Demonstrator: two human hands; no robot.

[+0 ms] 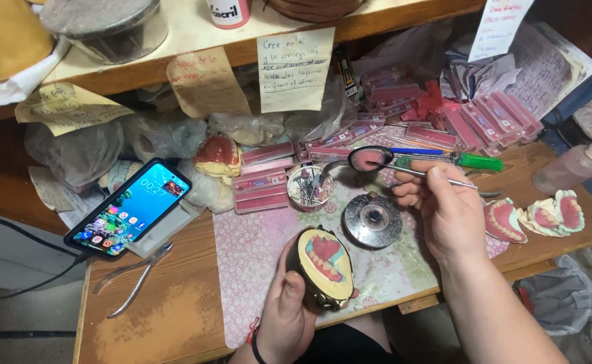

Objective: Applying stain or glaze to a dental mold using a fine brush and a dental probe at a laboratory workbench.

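Head view: both hands at work over the table [174,317].
Left hand [289,303], fingers wrapped around a dental flask [324,266] with pink wax teeth set in yellow stone, below the round metal lid [372,220]. Right hand [444,205], just right of the lid, fingers pinching a thin metal instrument [437,176]. Smartphone [129,207] well left.

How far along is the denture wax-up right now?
Looks done: finished-looking dentures sit at right. In hand: left hand holds the dark flask with its pink wax-up; right hand holds a thin metal tool at the spoon of pink wax. Left: cannot tell.
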